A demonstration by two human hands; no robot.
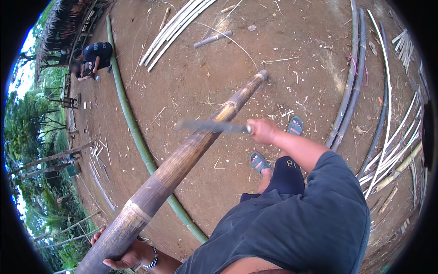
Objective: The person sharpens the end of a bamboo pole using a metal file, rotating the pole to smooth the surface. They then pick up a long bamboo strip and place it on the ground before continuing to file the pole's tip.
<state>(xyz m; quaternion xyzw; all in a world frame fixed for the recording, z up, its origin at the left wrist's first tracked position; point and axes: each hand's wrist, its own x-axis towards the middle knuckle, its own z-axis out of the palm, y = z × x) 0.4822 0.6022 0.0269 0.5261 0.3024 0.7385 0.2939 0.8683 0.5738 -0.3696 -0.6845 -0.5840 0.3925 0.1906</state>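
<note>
A thick brown bamboo pole (171, 171) slants from the lower left toward the middle of the head view, its far end near the ground. My left hand (125, 256) is wrapped round its near end, fingers showing on both sides; a chain bracelet circles that wrist. In my right hand (263, 131) is a machete (228, 127), gripped by its handle, which the fist mostly hides. The motion-blurred blade points left and crosses above the pole's middle. I cannot tell whether blade and pole touch. Pale scraped patches mark the pole around its joints.
A long green bamboo pole (130, 121) curves along the ground at left. Pale split strips (175, 29) lie ahead, near a short cut piece (213, 39). Dark poles (349, 86) and more strips (388, 155) lie at right. Another person (96, 54) bends over at upper left.
</note>
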